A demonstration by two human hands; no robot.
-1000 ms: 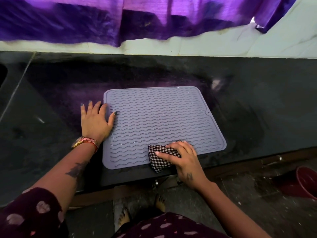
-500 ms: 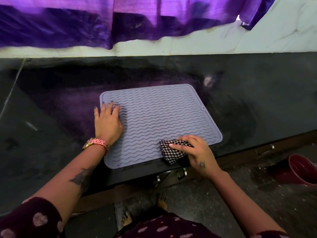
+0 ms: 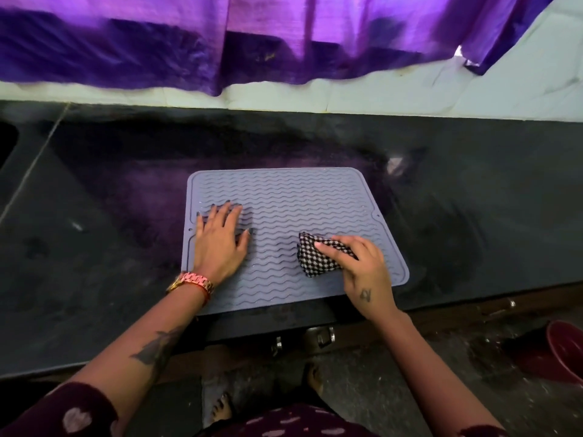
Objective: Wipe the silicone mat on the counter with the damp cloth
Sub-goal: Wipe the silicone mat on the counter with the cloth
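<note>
1. The right hand (image 3: 362, 266) is clamped on the bunched checked cloth (image 3: 318, 257), fingers curled over its top, pressing it to the silicone mat (image 3: 284, 197) near the mat's 4 o'clock area. A flatter palm would probably put more of the cloth in contact.
2. The left hand (image 3: 220, 241) lies flat with fingers apart, gripping nothing, on the mat's 9 o'clock side. That looks like the anchor; weight there should stop the mat sliding on the dark desk (image 3: 94, 247).
3. The mat lies flat on the desk, its near edge just beside the desk's front lip. Pulling strokes toward 6 o'clock could drag it over the lip, so sideways strokes seem safer.
4. The ridges run in wavy lines from 9 to 3 o'clock. Wiping along them should let the cloth get into the grooves instead of skipping across the tops.
5. The far half, toward 12 o'clock, is uncovered by either hand and likely needs passes; the patch under the left hand will need that hand shifted.
6. A red bucket (image 3: 564, 348) stands on the floor at 4 o'clock, perhaps for rinsing.
</note>
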